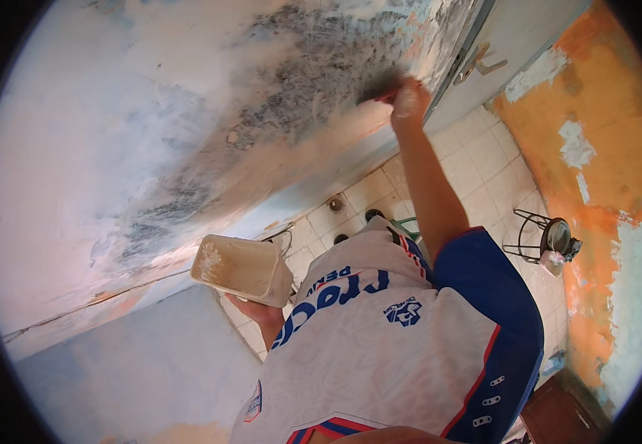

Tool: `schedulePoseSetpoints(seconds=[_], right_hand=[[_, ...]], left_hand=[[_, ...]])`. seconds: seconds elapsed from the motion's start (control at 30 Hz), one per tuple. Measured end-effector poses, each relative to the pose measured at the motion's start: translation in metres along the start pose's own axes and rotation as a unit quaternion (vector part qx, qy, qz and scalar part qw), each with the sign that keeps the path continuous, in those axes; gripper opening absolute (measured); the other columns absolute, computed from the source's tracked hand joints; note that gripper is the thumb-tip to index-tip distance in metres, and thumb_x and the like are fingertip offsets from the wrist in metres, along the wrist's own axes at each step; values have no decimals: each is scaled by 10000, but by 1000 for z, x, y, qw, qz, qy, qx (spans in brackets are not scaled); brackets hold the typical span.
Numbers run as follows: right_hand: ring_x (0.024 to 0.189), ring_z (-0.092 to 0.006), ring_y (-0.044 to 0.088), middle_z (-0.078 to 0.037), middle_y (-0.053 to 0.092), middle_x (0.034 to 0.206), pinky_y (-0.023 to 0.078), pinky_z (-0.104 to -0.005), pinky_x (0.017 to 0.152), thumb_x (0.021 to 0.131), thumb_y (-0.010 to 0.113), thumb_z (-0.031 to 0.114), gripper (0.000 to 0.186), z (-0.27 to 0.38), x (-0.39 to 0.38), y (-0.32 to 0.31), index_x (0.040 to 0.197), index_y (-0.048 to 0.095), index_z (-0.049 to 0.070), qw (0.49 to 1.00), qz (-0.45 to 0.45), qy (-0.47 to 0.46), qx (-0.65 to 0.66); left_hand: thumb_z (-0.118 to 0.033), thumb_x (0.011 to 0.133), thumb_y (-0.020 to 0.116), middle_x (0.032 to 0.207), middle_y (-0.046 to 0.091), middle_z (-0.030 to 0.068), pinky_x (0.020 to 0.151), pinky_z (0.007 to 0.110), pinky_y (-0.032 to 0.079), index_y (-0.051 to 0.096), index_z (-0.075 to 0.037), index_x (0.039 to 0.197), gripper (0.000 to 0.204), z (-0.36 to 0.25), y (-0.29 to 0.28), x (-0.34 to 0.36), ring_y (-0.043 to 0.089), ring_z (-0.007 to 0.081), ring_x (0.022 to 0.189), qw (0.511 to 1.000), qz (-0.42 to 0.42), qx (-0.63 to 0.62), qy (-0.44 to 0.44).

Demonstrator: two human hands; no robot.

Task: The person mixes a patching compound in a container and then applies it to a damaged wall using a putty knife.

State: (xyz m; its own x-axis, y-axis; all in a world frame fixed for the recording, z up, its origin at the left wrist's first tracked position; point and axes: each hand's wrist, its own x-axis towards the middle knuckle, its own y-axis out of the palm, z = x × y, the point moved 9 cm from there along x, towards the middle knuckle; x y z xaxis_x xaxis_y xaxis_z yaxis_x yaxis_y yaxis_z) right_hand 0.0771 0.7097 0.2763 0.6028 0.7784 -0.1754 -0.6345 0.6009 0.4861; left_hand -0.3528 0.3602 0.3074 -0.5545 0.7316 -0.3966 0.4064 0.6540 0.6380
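Observation:
My right hand [411, 102] is raised to the wall at upper right, its fingers closed around a putty knife [385, 97] with a reddish handle. The dark blade meets the wall and is partly blurred. Around it the wall [313, 81] shows a dark, streaked patch between smooth pale areas. Lower down on the left, my left hand [256, 308] supports a beige rectangular plastic tub [241, 268] from below. The tub tilts toward the wall, with whitish residue on its inner side; most of my left fingers are hidden beneath it.
A grey door [513, 44] with a metal handle [480, 65] stands just right of my right hand. Below lies a tiled floor [476, 159] with a round drain [336, 203]. A small black-legged stool [532, 237] with things on it is near the peeling orange wall [602, 163].

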Motion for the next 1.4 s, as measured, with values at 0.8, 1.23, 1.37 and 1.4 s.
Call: schedulePoseSetpoints(seconds=[0.8,1.23,1.37,1.4], right_hand=[[704,-214,673,-127,686,778,558,-355,669,907,568,114,200,48,-11,-73,779,623,-29,988,-15,-70,139],[616,-189,575,-101,578,625,488,-343,593,880,570,172,266,35,-34,14,745,583,-57,998,65,0,12],[686,-164,621,-84,643,800,519,-288,653,880,561,70,105,119,-57,-4,854,607,-21,984,53,-94,145],[696,-158,618,-81,643,812,506,-286,646,886,567,77,106,111,-61,-9,858,611,-15,982,41,-98,157]], left_hand=[[-637,1000,296,1467,472,82,1097,472,417,386,-140,1496,707,10,-10,12,477,307,1324,997,39,16,-58],[-617,1012,284,1505,433,63,1106,458,409,355,-152,1510,685,-8,-39,9,450,298,1352,997,44,27,-51],[-614,1011,294,1496,444,56,1095,461,417,375,-149,1499,679,-11,-44,14,460,294,1339,996,73,4,-59],[-615,1011,293,1496,444,56,1095,462,416,378,-147,1498,680,-13,-47,15,461,294,1338,996,70,0,-53]])
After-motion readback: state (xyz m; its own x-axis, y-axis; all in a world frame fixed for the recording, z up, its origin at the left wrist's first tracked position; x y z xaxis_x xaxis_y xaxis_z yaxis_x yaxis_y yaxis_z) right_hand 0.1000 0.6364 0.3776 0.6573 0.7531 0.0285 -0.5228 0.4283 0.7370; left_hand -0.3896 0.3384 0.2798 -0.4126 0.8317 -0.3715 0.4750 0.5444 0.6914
